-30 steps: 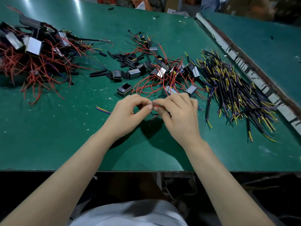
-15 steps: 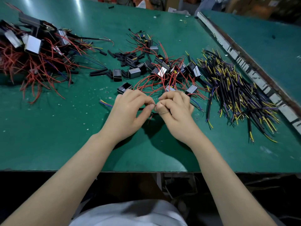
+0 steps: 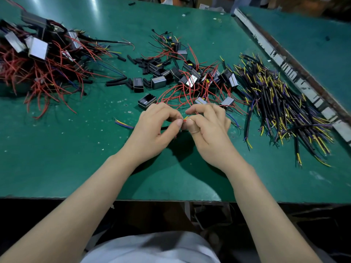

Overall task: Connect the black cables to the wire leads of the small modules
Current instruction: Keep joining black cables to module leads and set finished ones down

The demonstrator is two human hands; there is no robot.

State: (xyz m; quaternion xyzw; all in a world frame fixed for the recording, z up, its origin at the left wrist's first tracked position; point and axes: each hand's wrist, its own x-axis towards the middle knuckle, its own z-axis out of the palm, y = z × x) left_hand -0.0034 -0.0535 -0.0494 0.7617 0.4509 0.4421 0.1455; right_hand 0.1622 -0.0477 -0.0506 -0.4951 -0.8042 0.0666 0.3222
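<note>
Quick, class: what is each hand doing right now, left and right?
Left hand: closed, pinching the thin wire ends between thumb and fingers.
Right hand: closed, pinching the same wire ends from the other side.

We see a matt green table (image 3: 57, 158) with worn specks, small modules (image 3: 158, 82) in glossy black plastic with shiny metal faces, and black cables (image 3: 284, 111) in rubbery matt sheaths.

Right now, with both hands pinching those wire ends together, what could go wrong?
The left hand and right hand hide most of the joint, so a poor twist could go unseen. Red leads loop right behind the fingers and could snag, dragging a small module.
</note>
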